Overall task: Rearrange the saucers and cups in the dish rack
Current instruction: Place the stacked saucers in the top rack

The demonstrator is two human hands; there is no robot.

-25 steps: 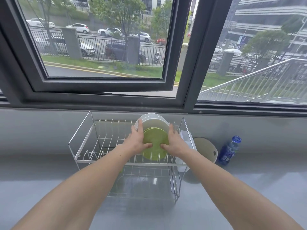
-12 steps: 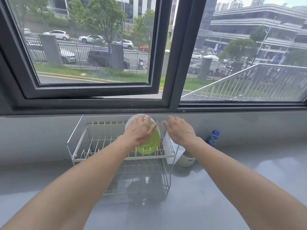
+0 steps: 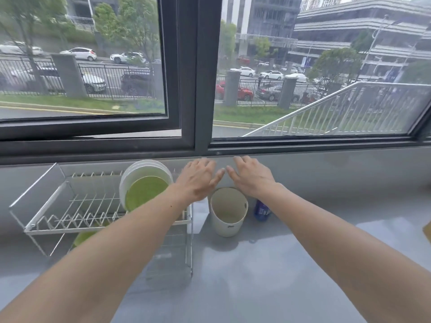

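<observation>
A white wire dish rack [image 3: 58, 220] with two tiers stands on the grey counter at the left. A green saucer [image 3: 144, 192] stands upright in the upper tier's right end, with white saucers [image 3: 140, 170] right behind it. Something green [image 3: 82, 237] shows on the lower tier, mostly hidden by my left arm. My left hand [image 3: 198, 179] hovers to the right of the saucers, fingers spread, holding nothing. My right hand [image 3: 251, 176] is beside it, above a cream cup-like container [image 3: 228, 212], also empty with fingers apart.
A blue bottle [image 3: 261, 210] stands behind my right wrist, right of the cream container. A white box-like piece [image 3: 200, 215] hangs at the rack's right side. A dark window frame [image 3: 186, 89] rises behind the counter. Bare grey counter [image 3: 256, 264] extends to the right.
Both hands have let go of the green saucer and moved right, past the rack's end, to above the cream container. The view has swung to the right.
</observation>
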